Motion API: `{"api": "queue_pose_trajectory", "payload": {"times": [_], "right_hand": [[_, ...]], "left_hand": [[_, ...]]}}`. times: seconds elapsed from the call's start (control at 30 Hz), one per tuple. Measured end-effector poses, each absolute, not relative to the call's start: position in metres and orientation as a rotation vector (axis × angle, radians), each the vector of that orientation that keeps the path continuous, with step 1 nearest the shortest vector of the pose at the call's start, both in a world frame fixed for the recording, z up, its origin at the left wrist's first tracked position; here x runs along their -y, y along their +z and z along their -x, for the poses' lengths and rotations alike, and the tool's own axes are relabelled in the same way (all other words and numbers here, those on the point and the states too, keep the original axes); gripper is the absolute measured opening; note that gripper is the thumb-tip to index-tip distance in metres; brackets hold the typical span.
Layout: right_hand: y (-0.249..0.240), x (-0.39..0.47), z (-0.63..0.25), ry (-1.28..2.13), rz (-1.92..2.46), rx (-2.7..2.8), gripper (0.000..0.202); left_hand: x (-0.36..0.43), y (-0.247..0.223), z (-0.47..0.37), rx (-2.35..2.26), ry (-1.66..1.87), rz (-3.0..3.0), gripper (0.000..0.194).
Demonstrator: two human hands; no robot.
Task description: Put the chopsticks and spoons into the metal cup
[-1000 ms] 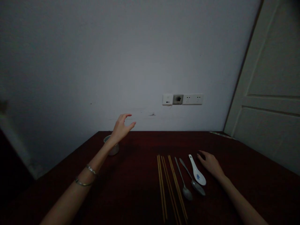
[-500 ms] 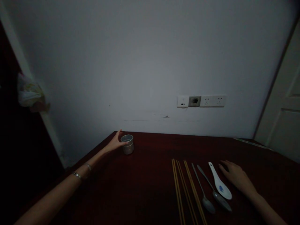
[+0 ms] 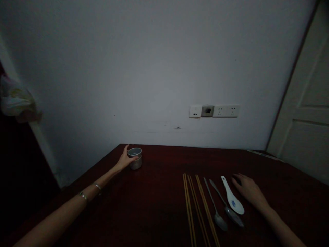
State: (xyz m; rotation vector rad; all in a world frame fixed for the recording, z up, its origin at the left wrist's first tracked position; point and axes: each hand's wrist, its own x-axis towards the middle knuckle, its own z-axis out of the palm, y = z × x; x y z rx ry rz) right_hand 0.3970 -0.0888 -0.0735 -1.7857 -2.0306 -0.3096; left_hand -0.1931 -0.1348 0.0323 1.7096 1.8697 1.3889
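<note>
At the far left of the table, my left hand wraps round a metal cup, its thumb across the front and its other fingers at the side and partly hidden behind. The cup stands upright with its mouth up. My right hand rests palm down on the table, fingers loosely extended, holding nothing. Just left of it lies a white spoon with a blue mark in its bowl. Beside that are two metal spoons and several wooden chopsticks in a row.
The dark red table meets a pale wall at the back. Sockets and switches are set in the wall. A plastic bag hangs at the left, and a panelled door stands at the right.
The view has turned slightly right, so everything sits further left in it. My left hand has closed in round the cup. My right hand stays resting on the table.
</note>
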Motion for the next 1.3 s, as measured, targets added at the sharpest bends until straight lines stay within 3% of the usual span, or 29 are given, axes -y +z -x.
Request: {"api": "queue_pose_trajectory", "payload": {"times": [0.37,0.73,1.3], "right_hand": [[-0.056,0.103,-0.385,-0.232,1.839,1.949,0.039],[-0.044,0.109,-0.380,-0.148,1.909,1.909,0.041],[-0.038,0.111,-0.375,-0.116,1.980,1.848,0.039]], "left_hand": [[0.093,0.069,0.086,-1.570,1.450,-1.800,0.099],[0.050,0.044,-0.062,-1.212,1.414,-1.778,0.098],[0.044,0.022,-0.101,-1.224,1.320,-1.915,0.096]]}}
